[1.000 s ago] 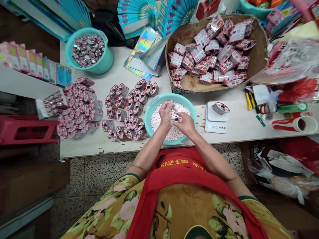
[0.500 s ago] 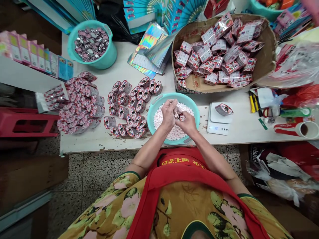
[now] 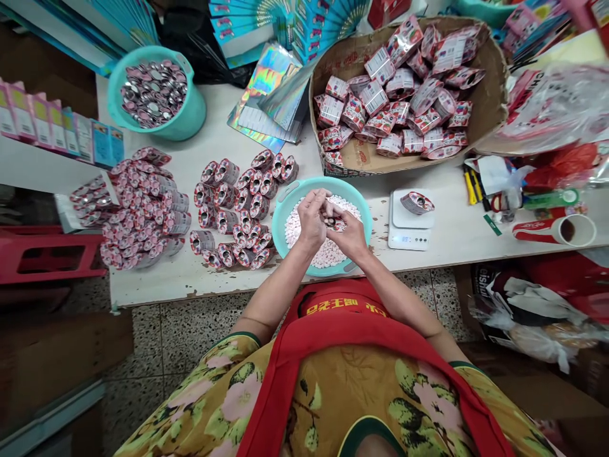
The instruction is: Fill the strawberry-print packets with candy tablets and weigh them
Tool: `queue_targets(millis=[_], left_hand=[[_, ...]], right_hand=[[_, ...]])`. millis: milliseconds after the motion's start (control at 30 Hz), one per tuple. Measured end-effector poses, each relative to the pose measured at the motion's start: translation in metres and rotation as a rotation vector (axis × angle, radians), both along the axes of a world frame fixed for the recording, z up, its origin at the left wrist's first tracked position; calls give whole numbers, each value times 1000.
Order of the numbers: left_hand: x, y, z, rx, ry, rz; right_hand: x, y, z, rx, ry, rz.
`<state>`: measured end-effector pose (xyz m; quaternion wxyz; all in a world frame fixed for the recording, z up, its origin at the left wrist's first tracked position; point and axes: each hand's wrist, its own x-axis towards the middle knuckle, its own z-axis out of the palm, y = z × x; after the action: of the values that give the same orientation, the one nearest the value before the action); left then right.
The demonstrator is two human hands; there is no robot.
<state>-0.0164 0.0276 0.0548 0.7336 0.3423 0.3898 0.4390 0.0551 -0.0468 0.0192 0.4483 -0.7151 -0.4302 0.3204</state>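
Note:
Over a teal basin (image 3: 278,219) of small pale pink pellets (image 3: 329,255), my two hands meet. My left hand (image 3: 311,219) is curled, with some pellets showing at its fingers. In my right hand (image 3: 351,235) is a small red-and-white printed container (image 3: 339,225), mostly hidden by the fingers, its mouth beside the left fingers. Left of the basin stand several similar open containers (image 3: 226,221). Another printed container (image 3: 417,202) rests on a white digital scale (image 3: 409,238) to the right.
A cardboard box (image 3: 490,95) behind the basin holds many printed packs. At back left is a teal bucket (image 3: 183,124) of shiny round lids. A pile of printed containers (image 3: 143,216) lies at left. Far right are a paper cup (image 3: 540,228) and cutters (image 3: 473,185).
The view has shifted slightly, so the table's things sit further left. My hands stay together over the basin, the left fingers a little differently curled at the container.

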Motion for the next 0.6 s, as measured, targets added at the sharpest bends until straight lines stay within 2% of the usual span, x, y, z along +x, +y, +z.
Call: queue_targets(millis=[167, 267, 333, 433, 500, 533, 600], left_hand=[[5, -9, 13, 67, -48, 4], [9, -12, 20, 112, -31, 5], [9, -9, 18, 134, 16, 48], [2, 1, 0, 161, 155, 188], [-9, 7, -21, 165, 329, 191], [-15, 9, -33, 163, 447, 126], [-27, 8, -56, 166, 731, -105]], right_hand=[[5, -4, 6, 86, 86, -2], [10, -1, 0, 141, 143, 5], [15, 0, -8, 140, 228, -7], [27, -11, -18, 89, 378, 2], [40, -29, -20, 59, 443, 40], [48, -41, -21, 53, 450, 48], [67, -70, -20, 48, 410, 23]])
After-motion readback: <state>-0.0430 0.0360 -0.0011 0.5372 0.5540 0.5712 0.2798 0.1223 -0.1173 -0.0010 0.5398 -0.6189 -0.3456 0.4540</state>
